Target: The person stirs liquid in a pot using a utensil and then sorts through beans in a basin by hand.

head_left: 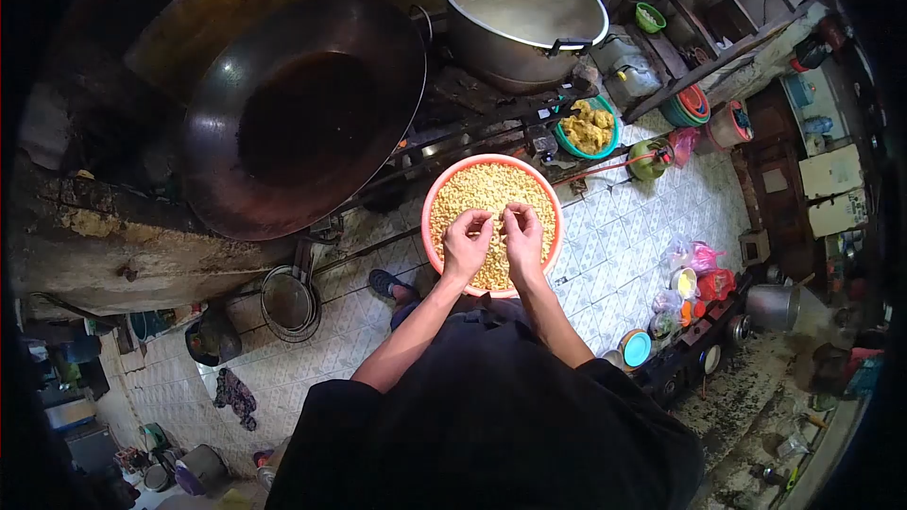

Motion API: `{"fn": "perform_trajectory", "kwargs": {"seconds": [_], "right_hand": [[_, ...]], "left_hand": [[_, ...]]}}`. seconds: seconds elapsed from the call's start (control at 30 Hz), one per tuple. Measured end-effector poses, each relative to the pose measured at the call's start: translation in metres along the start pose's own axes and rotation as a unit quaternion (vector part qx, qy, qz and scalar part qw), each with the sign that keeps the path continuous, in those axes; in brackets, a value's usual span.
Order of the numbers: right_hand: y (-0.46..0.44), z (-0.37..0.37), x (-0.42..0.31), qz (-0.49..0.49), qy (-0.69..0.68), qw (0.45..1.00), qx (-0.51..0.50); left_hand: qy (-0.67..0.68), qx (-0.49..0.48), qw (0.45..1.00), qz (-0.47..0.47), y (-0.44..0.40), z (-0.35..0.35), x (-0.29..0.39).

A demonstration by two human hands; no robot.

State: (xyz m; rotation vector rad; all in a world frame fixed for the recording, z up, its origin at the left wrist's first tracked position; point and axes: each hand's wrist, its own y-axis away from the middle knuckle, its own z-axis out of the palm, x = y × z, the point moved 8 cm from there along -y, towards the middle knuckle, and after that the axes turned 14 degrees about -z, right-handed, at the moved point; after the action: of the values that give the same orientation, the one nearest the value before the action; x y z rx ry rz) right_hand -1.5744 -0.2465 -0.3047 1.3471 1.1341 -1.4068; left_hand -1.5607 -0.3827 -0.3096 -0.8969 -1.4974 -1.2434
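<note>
A round pink basin [430,217] filled with small pale-yellow pieces [491,187], perhaps beans or kernels, is directly in front of me. Over its middle, my left hand [468,244] is closed, thumb and fingertips pinched together. Close beside it, my right hand [522,238] pinches in the same way, the fingertips of both hands nearly meeting. Whatever sits between the fingers is too small to make out. The heap spreads around and below both hands.
A large dark wok [312,123] stands at the left, beside a big metal pot [524,5]. Behind the basin is a green bowl [614,137] of yellow food, near a green gas cylinder [648,161]. Sieves [288,302] hang at left; a tiled floor [614,236] surrounds me.
</note>
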Motion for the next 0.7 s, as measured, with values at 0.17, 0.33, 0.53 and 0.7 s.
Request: {"fn": "perform_trajectory", "kwargs": {"seconds": [0.17, 0.33, 0.53, 0.7], "right_hand": [[-0.009, -0.019, 0.0, -0.037, 0.129, 0.991, -0.013], [-0.012, -0.017, -0.008, -0.192, 0.273, 0.941, -0.054], [-0.009, -0.007, -0.015, -0.125, 0.243, 0.956, -0.107], [-0.006, 0.005, -0.047, -0.065, 0.084, 0.977, -0.183]], "left_hand": [[0.124, -0.088, 0.984, -0.092, -0.001, 0.012, -0.011], [0.303, -0.142, 0.922, -0.196, 0.008, 0.014, -0.014], [0.366, -0.156, 0.892, -0.213, 0.017, 0.007, 0.003], [0.382, -0.148, 0.889, -0.204, 0.019, 0.001, 0.009]]}}
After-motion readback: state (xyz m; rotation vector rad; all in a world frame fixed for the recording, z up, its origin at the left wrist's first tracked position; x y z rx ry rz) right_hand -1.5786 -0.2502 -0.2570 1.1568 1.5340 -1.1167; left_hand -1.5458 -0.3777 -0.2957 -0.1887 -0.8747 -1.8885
